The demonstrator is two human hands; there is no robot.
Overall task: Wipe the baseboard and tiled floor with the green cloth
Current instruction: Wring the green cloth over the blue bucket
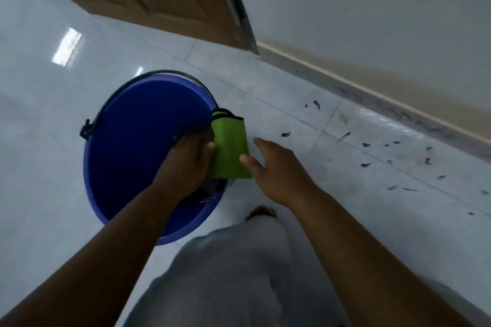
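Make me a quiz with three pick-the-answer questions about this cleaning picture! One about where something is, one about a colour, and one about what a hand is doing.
1. Where is the green cloth?
A. Flat on the floor by the door
B. Draped over the bucket's rim
C. Lying on the baseboard

2. What colour is the bucket?
A. Red
B. Yellow
C. Blue

3. What is the right hand doing?
A. Open, fingers spread, thumb touching the cloth
B. Squeezing the cloth in a fist
C. Pressed against the wall

Answers:
1 B: the cloth hangs over the rim on the side nearest the wall, beside the left hand gripping the bucket's handle.
2 C: the bucket's wall and inside are deep blue.
3 A: the fingers are spread and nothing is closed inside them; only the thumb meets the cloth's edge.
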